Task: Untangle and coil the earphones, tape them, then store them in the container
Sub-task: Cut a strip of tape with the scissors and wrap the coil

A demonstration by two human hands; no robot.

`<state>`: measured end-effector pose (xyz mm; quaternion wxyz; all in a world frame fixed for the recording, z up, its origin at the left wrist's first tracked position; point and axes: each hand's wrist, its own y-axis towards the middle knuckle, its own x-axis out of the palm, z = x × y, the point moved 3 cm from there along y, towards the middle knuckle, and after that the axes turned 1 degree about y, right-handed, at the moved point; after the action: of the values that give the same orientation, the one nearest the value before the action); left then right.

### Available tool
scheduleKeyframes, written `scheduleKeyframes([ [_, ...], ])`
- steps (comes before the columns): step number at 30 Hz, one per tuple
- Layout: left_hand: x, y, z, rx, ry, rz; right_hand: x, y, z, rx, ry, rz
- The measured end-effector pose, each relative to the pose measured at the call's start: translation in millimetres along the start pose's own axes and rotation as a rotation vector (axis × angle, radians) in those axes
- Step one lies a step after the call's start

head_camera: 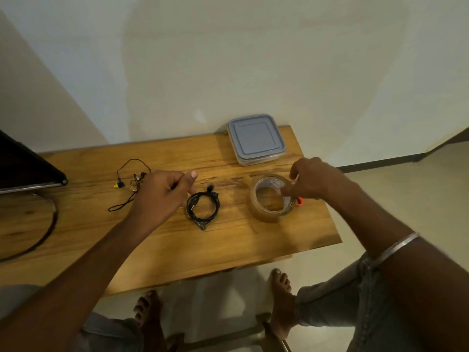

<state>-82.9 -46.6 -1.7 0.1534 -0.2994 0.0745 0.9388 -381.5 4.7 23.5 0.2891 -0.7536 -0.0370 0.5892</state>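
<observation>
Looks like a home room: my bare feet [281, 301] on pale floor [406, 199], small wooden table [177, 250] against plain painted wall [253, 59].

We see bare table [228, 247] from five to seven o'clock of the coiled earphones [203, 208]. Our left hand [162, 194] crowds nine, the tape roll [264, 215] stands near at three, and the container [256, 138] is at one.
</observation>
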Motion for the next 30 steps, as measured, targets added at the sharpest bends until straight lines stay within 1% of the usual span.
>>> scheduleKeyframes([
  [1,2,0,1,0.025,-0.007,-0.02,6,1,-2,-0.013,0.003,-0.013],
  [3,7,-2,3,0.057,-0.017,-0.068,14,4,-5,-0.053,0.004,0.017],
  [5,11,-3,4,0.025,-0.05,-0.113,15,9,-9,-0.077,-0.006,0.08],
  [7,16,-5,7,-0.079,-0.148,-0.165,11,11,-13,-0.111,0.024,0.129],
  [10,25,-9,13,-0.282,-0.321,-0.281,4,10,-26,-0.192,0.091,0.185],
  [13,30,-14,17,-0.417,-0.46,-0.34,-5,-3,-43,-0.316,0.144,0.249],
  [17,25,-13,16,-0.572,-0.601,-0.296,-16,-19,-66,-0.523,0.099,0.44],
  [21,17,-9,13,-0.687,-0.72,-0.185,-19,-28,-85,-0.652,0.026,0.58],
  [26,12,-6,10,-0.754,-0.93,-0.217,-18,-27,-92,-0.729,0.083,0.675],
  [30,8,-2,5,-0.768,-1.075,-0.133,-11,-22,-91,-0.74,0.134,0.718],
])
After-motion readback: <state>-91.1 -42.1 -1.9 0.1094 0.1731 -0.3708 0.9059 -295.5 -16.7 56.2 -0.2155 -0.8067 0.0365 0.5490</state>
